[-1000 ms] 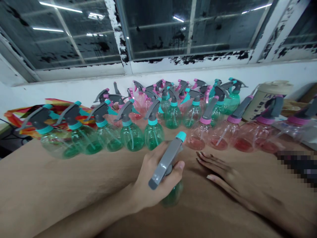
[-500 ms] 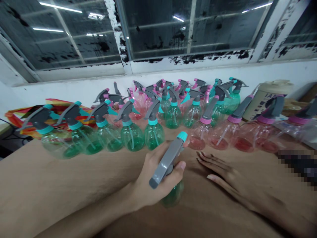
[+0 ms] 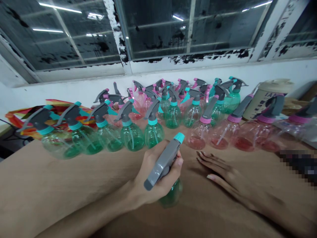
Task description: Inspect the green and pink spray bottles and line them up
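Observation:
My left hand (image 3: 155, 172) is wrapped round the neck of a green spray bottle (image 3: 170, 196) at the near middle of the table. Its grey trigger head slants up to the right, ending in a teal nozzle; my hand hides its collar and part of its body. My right hand (image 3: 225, 173) lies flat on the table with fingers stretched out, holding nothing. Just beyond my left hand stands a green spray bottle (image 3: 154, 134) with a teal collar. Past my right fingertips is a pink spray bottle (image 3: 198, 135) with some pink liquid at its bottom.
Several green bottles (image 3: 109, 138) form a row at the left, several pink ones (image 3: 245, 137) at the right. More spray bottles crowd behind, near the white wall (image 3: 81, 89). A colourful bag (image 3: 66, 110) lies far left; a cream container (image 3: 267, 96) stands back right, above a blurred-out dark object (image 3: 300, 165).
The trigger head in my left hand has turned and shifted slightly to the left. My right hand stays where it was.

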`<action>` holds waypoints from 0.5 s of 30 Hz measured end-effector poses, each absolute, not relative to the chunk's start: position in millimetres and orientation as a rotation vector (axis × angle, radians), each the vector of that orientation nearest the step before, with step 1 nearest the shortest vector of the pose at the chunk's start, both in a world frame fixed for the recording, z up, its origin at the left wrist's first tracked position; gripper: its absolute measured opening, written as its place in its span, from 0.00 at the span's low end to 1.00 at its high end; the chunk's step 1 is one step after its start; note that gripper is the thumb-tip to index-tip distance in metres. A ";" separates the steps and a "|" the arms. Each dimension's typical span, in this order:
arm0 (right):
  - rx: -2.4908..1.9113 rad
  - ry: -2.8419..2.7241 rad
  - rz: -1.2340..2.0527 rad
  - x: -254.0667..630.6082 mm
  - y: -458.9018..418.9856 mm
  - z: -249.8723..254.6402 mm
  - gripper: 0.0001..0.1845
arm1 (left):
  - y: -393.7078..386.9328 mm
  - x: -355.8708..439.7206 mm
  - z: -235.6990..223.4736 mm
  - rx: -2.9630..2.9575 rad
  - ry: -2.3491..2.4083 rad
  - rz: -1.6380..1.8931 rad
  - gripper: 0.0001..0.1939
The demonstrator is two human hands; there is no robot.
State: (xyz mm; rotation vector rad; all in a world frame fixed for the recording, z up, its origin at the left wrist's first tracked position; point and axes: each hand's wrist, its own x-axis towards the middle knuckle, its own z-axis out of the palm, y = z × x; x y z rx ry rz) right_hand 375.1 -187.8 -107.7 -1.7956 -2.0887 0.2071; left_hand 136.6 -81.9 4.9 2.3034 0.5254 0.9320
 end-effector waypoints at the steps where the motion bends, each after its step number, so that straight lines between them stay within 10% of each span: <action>1: -1.801 -2.090 0.209 375.1 -188.0 -107.5 0.28 | -81.5 136.5 4.3 2.303 0.520 0.928 0.02; 15: -1.790 -2.073 0.228 373.3 -189.0 -102.8 0.28 | -83.4 139.6 8.3 2.246 0.592 0.909 0.12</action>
